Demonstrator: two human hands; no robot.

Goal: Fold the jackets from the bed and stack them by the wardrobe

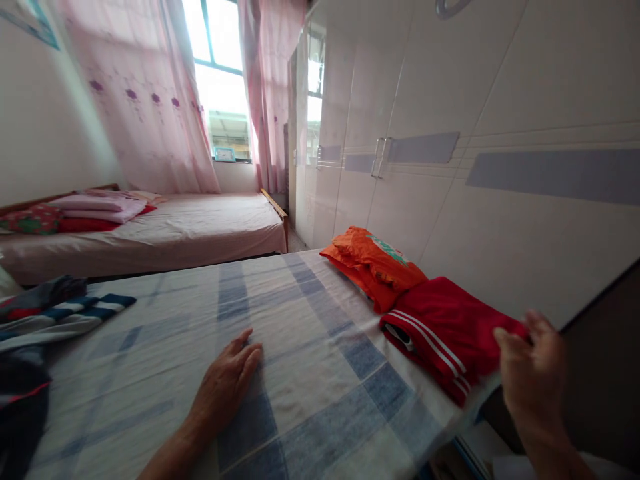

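My left hand rests on the blue-and-white checked bed sheet, its fingers stretched out and holding nothing. At the bed's right edge lies a folded red garment with white stripes along one border. My right hand, slightly blurred, is at the garment's near right corner, with red cloth showing between thumb and fingers. Just behind the red garment, touching it, is a folded orange garment with a green-and-white print.
Dark and striped clothes lie at the left of this bed. A second bed with folded pink bedding stands beneath the pink curtains. A white wardrobe runs along the right side.
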